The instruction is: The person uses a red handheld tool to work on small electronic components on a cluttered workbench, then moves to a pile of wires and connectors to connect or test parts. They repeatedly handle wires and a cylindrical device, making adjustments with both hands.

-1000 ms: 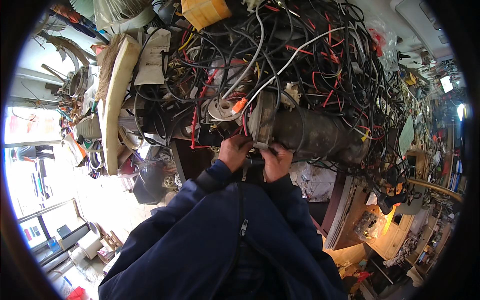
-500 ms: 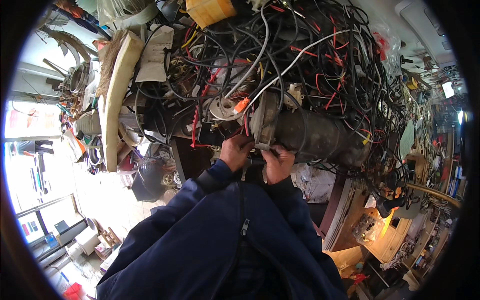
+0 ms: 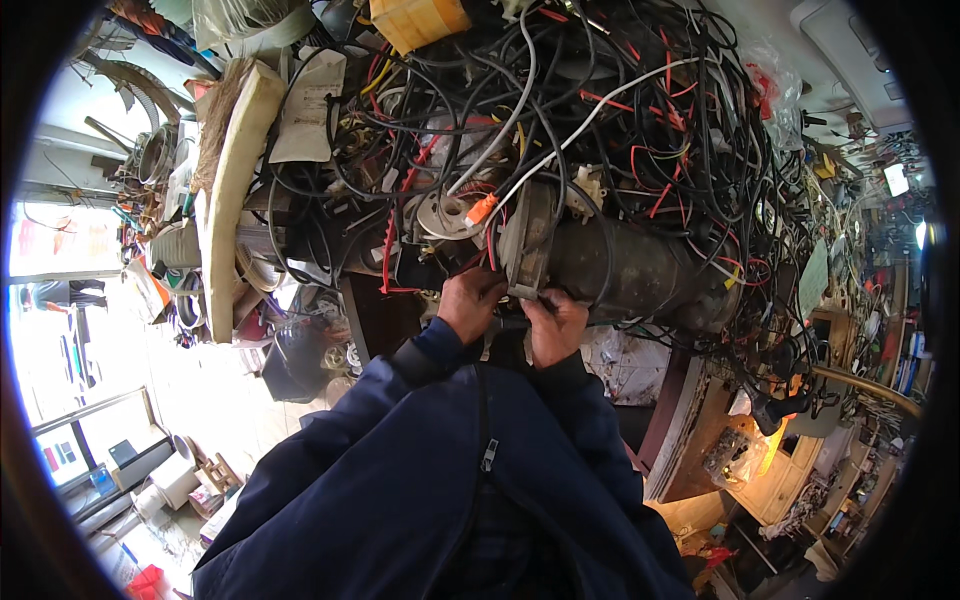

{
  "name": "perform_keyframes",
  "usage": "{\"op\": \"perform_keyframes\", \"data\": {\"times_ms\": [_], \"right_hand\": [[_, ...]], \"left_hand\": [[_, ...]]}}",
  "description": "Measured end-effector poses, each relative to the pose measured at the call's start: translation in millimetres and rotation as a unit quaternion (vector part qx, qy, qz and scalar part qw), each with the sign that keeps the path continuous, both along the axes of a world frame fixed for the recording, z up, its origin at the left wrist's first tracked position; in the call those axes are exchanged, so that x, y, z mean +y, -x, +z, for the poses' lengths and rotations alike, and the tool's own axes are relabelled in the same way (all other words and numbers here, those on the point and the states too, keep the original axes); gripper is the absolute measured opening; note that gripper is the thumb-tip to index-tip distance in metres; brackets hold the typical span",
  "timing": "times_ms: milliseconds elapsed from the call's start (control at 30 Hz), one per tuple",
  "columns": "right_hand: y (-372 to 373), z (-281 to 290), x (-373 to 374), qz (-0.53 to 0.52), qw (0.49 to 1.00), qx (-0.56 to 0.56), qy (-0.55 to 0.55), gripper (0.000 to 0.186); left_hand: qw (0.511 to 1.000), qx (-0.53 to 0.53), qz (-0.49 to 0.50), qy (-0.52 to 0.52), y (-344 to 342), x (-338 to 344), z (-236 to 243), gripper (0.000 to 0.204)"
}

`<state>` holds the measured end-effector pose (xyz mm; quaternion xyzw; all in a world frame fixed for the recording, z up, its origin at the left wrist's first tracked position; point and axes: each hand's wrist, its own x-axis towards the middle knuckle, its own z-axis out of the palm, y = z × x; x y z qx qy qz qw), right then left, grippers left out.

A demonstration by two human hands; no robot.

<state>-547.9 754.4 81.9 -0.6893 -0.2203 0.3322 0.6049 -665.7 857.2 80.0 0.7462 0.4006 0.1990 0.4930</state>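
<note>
A large grey-brown metal cylinder (image 3: 625,265), like a motor housing, lies on its side on the cluttered bench, with a flat metal flange (image 3: 530,240) at its left end. My left hand (image 3: 468,305) is at the near side, just left of the flange, fingers bent together by a red wire (image 3: 491,245); what they pinch is hidden. Against the flange's lower edge my right hand (image 3: 556,325) has its thumb and fingers closed; I cannot make out what is between them. Beyond my left hand are a pale round disc (image 3: 447,217) and an orange connector (image 3: 481,209) on a white cable.
Tangled black, red and white cables (image 3: 620,110) cover the bench behind the cylinder. A long foam-like strip (image 3: 235,210) stands at the left, near a black bin (image 3: 295,360). A yellow box (image 3: 420,22) sits at the back. Wooden drawers (image 3: 775,485) are at the lower right.
Both hands stay in nearly the same place, with only slight finger movement. The cylinder and cables look unchanged apart from a tiny shift of the view.
</note>
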Motion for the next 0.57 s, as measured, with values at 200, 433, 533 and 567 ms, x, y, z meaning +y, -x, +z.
{"op": "perform_keyframes", "data": {"times_ms": [200, 433, 533, 567], "right_hand": [[0.1, -6.2, 0.5, 0.000, 1.000, -0.001, -0.007, 0.017], [2.4, -9.8, -1.7, -0.014, 0.998, 0.041, -0.047, 0.020], [1.0, -15.4, 7.7, -0.008, 0.995, 0.079, -0.061, 0.020], [-1.5, -17.1, 1.9, 0.004, 1.000, 0.028, 0.000, 0.017]], "left_hand": [[1.000, 0.021, -0.010, -0.008, 0.9, 1.0, 3.8, 0.018], [1.000, 0.017, -0.007, 0.008, 0.4, 0.2, 2.8, 0.018], [1.000, 0.012, -0.013, 0.010, 0.0, 1.9, 0.9, 0.018], [1.000, 0.002, -0.005, 0.018, 1.0, 1.0, -3.3, 0.018]]}}
